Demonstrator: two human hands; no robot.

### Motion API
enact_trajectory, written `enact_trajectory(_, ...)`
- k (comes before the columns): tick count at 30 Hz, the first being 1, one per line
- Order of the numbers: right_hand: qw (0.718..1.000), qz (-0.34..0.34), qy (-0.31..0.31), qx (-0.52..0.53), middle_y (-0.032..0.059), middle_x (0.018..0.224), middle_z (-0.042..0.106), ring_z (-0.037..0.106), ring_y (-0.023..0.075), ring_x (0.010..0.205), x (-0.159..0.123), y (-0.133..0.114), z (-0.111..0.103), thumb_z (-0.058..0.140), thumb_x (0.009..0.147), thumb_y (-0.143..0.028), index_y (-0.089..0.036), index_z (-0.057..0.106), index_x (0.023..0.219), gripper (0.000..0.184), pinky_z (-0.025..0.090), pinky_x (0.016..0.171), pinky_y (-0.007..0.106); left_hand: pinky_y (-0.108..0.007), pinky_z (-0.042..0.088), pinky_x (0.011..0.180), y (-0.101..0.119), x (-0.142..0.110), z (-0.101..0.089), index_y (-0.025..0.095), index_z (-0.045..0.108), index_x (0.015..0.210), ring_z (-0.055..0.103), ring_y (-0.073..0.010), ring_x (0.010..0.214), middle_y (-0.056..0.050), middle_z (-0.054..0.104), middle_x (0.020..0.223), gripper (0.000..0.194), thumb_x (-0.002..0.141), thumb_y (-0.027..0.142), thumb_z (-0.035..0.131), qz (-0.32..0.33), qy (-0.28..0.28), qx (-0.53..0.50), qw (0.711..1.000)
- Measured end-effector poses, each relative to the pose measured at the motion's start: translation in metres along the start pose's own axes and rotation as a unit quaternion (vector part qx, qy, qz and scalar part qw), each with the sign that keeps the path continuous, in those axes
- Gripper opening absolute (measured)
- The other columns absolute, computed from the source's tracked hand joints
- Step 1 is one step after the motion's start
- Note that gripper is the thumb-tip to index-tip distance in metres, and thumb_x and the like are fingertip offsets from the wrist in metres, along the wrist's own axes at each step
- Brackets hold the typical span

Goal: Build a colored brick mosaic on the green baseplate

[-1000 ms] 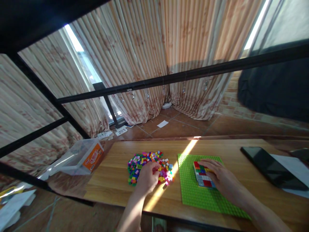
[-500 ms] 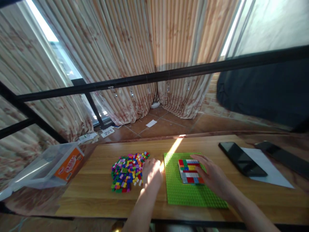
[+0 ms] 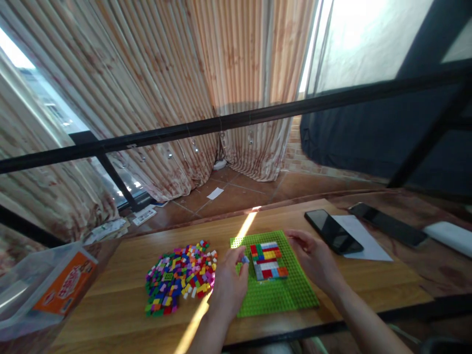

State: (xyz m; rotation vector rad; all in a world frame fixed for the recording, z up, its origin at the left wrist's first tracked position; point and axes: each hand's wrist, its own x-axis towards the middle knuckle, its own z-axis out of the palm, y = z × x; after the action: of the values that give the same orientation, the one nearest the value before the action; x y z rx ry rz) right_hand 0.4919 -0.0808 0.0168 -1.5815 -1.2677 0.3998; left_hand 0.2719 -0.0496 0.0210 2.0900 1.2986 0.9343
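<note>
My left hand (image 3: 231,278) pinches a small bluish brick (image 3: 245,259) between thumb and fingertips, above the left part of a green baseplate (image 3: 273,300). Just right of those fingertips, a flat block of joined bricks (image 3: 268,260) sits on the plate, in rows of red, white, yellow, blue, green, grey and orange. My right hand (image 3: 311,253) hovers at the plate's right edge, apart from the block, its fingers loosely bent and nothing visible in them. A pile of loose coloured bricks (image 3: 184,270) lies left of my left hand.
A black phone (image 3: 332,231) lies partly over a white sheet of paper (image 3: 363,238) at the right. Beyond the tabletop are another dark phone-like slab (image 3: 387,223) and a white object (image 3: 448,236). A clear plastic box (image 3: 22,314) with an orange label stands left of the wooden table (image 3: 106,295).
My left hand has moved from the pile's edge to over the baseplate, a small brick now showing in its fingertips. The right hand has drawn back from the brick block. The view has turned right.
</note>
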Motion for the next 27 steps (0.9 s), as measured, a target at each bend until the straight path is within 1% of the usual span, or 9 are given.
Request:
enact_trajectory(3, 0.999, 0.0, -0.034, 0.035, 0.0063, 0.091, 0.07, 0.064, 0.0199, 0.082, -0.005, -0.004, 0.002, 0.05, 0.083, -0.034, -0.02, 0.066, 0.091, 0.023, 0.051, 0.073, 0.033, -0.031, 0.048, 0.086, 0.009, -0.001, 0.01, 0.025, 0.056, 0.114, 0.06, -0.0155, 0.094, -0.002, 0.064, 0.101, 0.04, 0.076, 0.01, 0.051, 0.013, -0.016, -0.031, 0.999)
enact_trajectory(6, 0.991, -0.013, -0.112, 0.068, 0.0037, 0.089, 0.069, 0.064, 0.0182, 0.082, -0.012, -0.013, 0.003, 0.051, 0.083, -0.03, -0.022, 0.067, 0.088, 0.019, 0.05, 0.074, 0.031, -0.033, 0.048, 0.087, 0.017, -0.002, 0.017, 0.025, 0.052, 0.119, 0.059, -0.0162, 0.095, -0.002, 0.063, 0.101, 0.047, 0.075, 0.008, 0.051, 0.015, -0.028, -0.048, 0.998)
enact_trajectory(9, 0.978, -0.04, -0.196, 0.061, 0.0009, 0.086, 0.069, 0.062, 0.0162, 0.079, -0.019, -0.023, 0.003, 0.053, 0.082, -0.024, -0.024, 0.067, 0.089, 0.016, 0.049, 0.07, 0.028, -0.033, 0.047, 0.089, 0.024, -0.004, 0.024, 0.026, 0.046, 0.126, 0.058, -0.0161, 0.097, -0.002, 0.062, 0.104, 0.054, 0.075, 0.007, 0.049, 0.019, -0.051, -0.065, 0.996)
enact_trajectory(11, 0.971, -0.057, -0.226, 0.049, 0.0, 0.086, 0.068, 0.062, 0.0158, 0.079, -0.022, -0.028, 0.004, 0.054, 0.081, -0.021, -0.025, 0.067, 0.093, 0.018, 0.048, 0.07, 0.028, -0.033, 0.047, 0.091, 0.027, -0.005, 0.027, 0.026, 0.042, 0.13, 0.057, -0.0166, 0.1, -0.003, 0.06, 0.108, 0.058, 0.076, 0.006, 0.048, 0.023, -0.068, -0.07, 0.995)
enact_trajectory(16, 0.967, -0.048, -0.244, 0.054, -0.0005, 0.085, 0.069, 0.062, 0.0165, 0.083, -0.028, -0.03, 0.005, 0.054, 0.08, -0.019, -0.025, 0.067, 0.091, 0.018, 0.047, 0.077, 0.029, -0.032, 0.048, 0.091, 0.031, -0.006, 0.033, 0.028, 0.035, 0.136, 0.057, -0.0157, 0.099, -0.005, 0.056, 0.116, 0.063, 0.078, 0.007, 0.047, 0.035, -0.083, -0.079, 0.993)
enact_trajectory(20, 0.966, -0.038, -0.253, 0.046, 0.0006, 0.083, 0.07, 0.064, 0.0175, 0.081, -0.028, -0.026, 0.003, 0.053, 0.081, -0.02, -0.024, 0.067, 0.086, 0.015, 0.047, 0.078, 0.03, -0.031, 0.049, 0.089, 0.03, -0.006, 0.036, 0.029, 0.034, 0.136, 0.059, -0.0145, 0.096, -0.005, 0.055, 0.117, 0.062, 0.078, 0.007, 0.046, 0.037, -0.083, -0.079, 0.993)
enact_trajectory(22, 0.97, -0.044, -0.24, 0.016, 0.0017, 0.082, 0.068, 0.063, 0.0179, 0.08, -0.027, -0.02, 0.001, 0.052, 0.082, -0.023, -0.024, 0.066, 0.084, 0.015, 0.048, 0.076, 0.03, -0.032, 0.049, 0.09, 0.029, -0.005, 0.035, 0.028, 0.036, 0.135, 0.058, -0.0161, 0.1, -0.005, 0.056, 0.118, 0.06, 0.079, 0.009, 0.046, 0.04, -0.076, -0.053, 0.995)
enact_trajectory(24, 0.978, -0.046, -0.203, -0.025, 0.003, 0.085, 0.066, 0.062, 0.0184, 0.081, -0.023, -0.011, -0.002, 0.051, 0.083, -0.026, -0.024, 0.067, 0.086, 0.016, 0.047, 0.074, 0.031, -0.035, 0.047, 0.092, 0.028, -0.001, 0.032, 0.026, 0.04, 0.132, 0.056, -0.0186, 0.105, -0.006, 0.057, 0.117, 0.056, 0.079, 0.01, 0.047, 0.03, -0.049, -0.015, 0.998)
enact_trajectory(27, 0.985, -0.036, -0.148, -0.081, 0.0038, 0.091, 0.063, 0.06, 0.0195, 0.083, -0.018, 0.003, -0.004, 0.053, 0.082, -0.03, -0.026, 0.069, 0.09, 0.018, 0.047, 0.073, 0.033, -0.037, 0.045, 0.094, 0.024, 0.006, 0.024, 0.021, 0.048, 0.125, 0.055, -0.0211, 0.108, -0.008, 0.06, 0.113, 0.05, 0.076, 0.009, 0.047, -0.02, 0.016, 0.025, 0.999)
